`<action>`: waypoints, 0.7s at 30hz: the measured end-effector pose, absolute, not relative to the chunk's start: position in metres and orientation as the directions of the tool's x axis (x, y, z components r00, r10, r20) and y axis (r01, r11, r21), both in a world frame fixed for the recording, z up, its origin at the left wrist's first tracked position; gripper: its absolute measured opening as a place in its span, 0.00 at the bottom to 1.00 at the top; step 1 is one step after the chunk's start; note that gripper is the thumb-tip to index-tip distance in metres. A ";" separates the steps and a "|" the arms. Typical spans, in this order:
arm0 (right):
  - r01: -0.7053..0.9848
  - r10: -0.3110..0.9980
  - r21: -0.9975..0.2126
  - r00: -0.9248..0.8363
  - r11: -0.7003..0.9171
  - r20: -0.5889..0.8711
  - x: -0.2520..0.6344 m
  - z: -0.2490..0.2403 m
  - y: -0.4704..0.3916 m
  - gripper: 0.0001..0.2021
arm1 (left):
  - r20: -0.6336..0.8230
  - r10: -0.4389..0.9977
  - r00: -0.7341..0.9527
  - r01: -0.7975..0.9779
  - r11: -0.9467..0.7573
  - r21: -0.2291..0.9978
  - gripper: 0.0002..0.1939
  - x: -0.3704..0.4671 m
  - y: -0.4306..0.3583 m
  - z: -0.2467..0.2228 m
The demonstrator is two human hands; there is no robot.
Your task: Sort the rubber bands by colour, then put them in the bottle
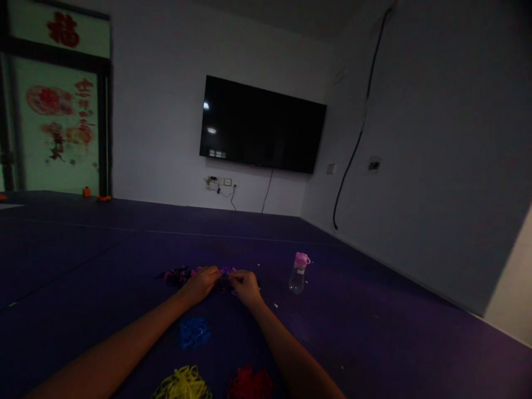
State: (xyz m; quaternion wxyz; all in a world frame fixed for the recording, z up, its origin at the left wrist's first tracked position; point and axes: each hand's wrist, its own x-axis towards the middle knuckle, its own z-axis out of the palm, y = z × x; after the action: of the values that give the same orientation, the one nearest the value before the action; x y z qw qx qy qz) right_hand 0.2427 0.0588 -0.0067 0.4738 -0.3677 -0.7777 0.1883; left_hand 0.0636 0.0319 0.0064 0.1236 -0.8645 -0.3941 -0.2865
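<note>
1. Head view, work point: the left hand (202, 282) and right hand (247, 286) both bear on a mixed heap of strands (178, 275), the landmark here, lying on the dark purple floor covering (374, 310).
2. Head view, grip: fingers of both hands are curled in at the heap. Whether either pinches a strand cannot be told; the light is too low.
3. Head view, step: judged to be picking through or parting the heap with the fingertips. The next move would seem to call for a fine pinch and a gentle pull, since tangled loops may snag.
4. Head view, materials: the heap is thin and loopy, dark with pink and purple. Nearer the wearer than it lie a glossy blue pile (194, 332), then a stringy yellow pile (183, 383) and a red pile (250, 383).
5. Head view, surroundings: right of the heap stands a clear, rounded bottle (297, 281) with a pink cap (301, 259).
</note>
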 end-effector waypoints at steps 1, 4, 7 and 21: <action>0.406 0.754 -0.641 -0.259 0.652 0.603 0.243 -0.007 0.059 0.13 | 0.596 0.615 0.517 0.754 -0.657 0.024 0.11 0.063 0.033 0.006; 0.475 0.776 -0.638 -0.175 0.606 0.606 0.244 -0.007 0.059 0.14 | 0.595 0.650 0.473 0.773 -0.631 0.075 0.13 0.062 0.036 0.005; 0.575 0.795 -0.619 -0.096 0.536 0.599 0.246 -0.007 0.058 0.12 | 0.582 0.704 0.406 0.813 -0.569 0.122 0.14 0.060 0.039 0.004; 0.787 0.779 -0.299 -0.331 0.539 0.533 0.239 -0.002 0.046 0.10 | 0.643 0.711 0.285 0.836 -0.512 0.195 0.14 0.054 0.047 -0.002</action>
State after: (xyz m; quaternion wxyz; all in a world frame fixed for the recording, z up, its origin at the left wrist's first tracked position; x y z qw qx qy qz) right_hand 0.2391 0.0457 -0.0018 0.3226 -0.4799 -0.8158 -0.0065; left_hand 0.0539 0.0469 -0.0021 0.0900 -0.7965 -0.4856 -0.3488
